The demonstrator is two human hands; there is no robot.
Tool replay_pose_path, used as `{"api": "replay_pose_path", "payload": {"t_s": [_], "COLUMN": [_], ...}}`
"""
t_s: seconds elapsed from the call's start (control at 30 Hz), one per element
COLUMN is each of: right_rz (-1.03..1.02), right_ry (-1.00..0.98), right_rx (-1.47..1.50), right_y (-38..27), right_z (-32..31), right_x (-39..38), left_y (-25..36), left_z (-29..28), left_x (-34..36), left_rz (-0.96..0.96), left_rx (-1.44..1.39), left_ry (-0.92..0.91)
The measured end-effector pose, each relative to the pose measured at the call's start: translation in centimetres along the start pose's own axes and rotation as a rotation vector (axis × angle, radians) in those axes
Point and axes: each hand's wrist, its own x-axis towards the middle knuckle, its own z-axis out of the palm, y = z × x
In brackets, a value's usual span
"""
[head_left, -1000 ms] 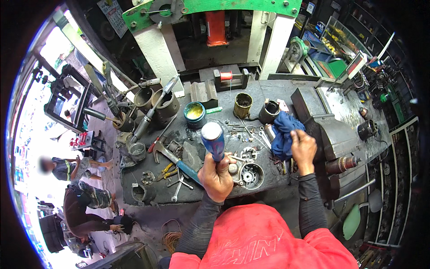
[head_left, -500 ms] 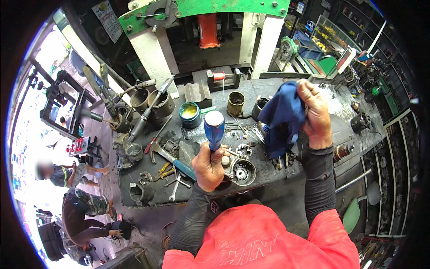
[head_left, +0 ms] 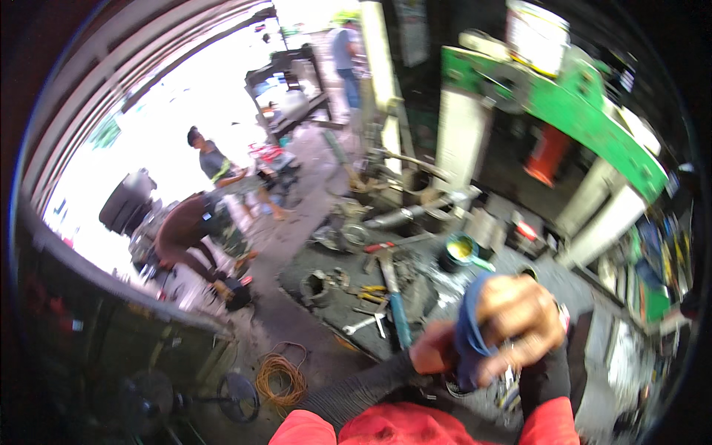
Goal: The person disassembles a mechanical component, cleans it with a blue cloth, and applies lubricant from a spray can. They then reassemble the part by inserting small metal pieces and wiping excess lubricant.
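So, blue rag (head_left: 469, 322): bunched up in front of you, over the table (head_left: 343, 310).
Right hand (head_left: 521, 315): you've got it clenched on the rag, kinda blurry.
Left hand (head_left: 434, 348): right by the rag, partly hidden, can't tell your grip.
Hammer (head_left: 398, 308): on the table, handle toward you.

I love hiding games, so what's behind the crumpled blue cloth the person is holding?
The bare left hand is partly behind the crumpled blue cloth. Its fingers, and anything they might hold, are covered by cloth and the bare right hand.
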Motion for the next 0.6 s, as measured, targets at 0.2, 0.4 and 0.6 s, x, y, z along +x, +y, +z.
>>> {"api": "replay_pose_path", "payload": {"t_s": [0.2,0.4,0.6], "right_rz": [-0.134,0.065,0.079], "right_ry": [-0.007,0.147,0.118], "right_rx": [0.616,0.62,0.673], "right_y": [3.6,3.9,5.2], "right_z": [0.6,2.1,2.4], "right_x": [1.8,0.7,1.9], "left_y": [-0.8,-1.0,1.6], "left_z": [-1.4,0.4,2.2], "left_x": [-0.2,-0.4,-0.6], "left_rz": [0.481,0.497,0.709], "left_rx": [1.155,0.902,0.893], "left_ry": [-0.012,-0.015,-0.187]}}
